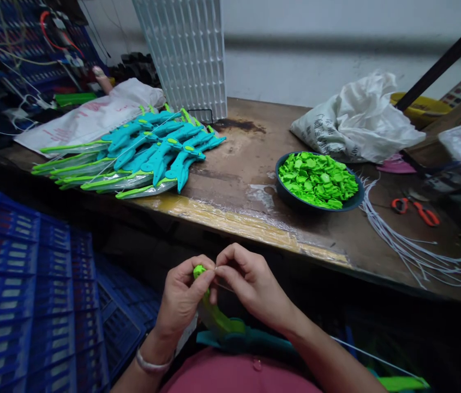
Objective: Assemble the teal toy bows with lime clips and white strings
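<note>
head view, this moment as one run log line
left hand: holding green-and-teal piece | right hand: pinched beside its green end | bench: teal-and-green pieces, dark bowl of green parts, white cords

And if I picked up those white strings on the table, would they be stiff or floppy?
Probably floppy: the white strings bend in a loose curve beside the dark bowl. They'd likely feel light, since each looks thin. They might tangle, because many overlap and their ends fan out.
</note>
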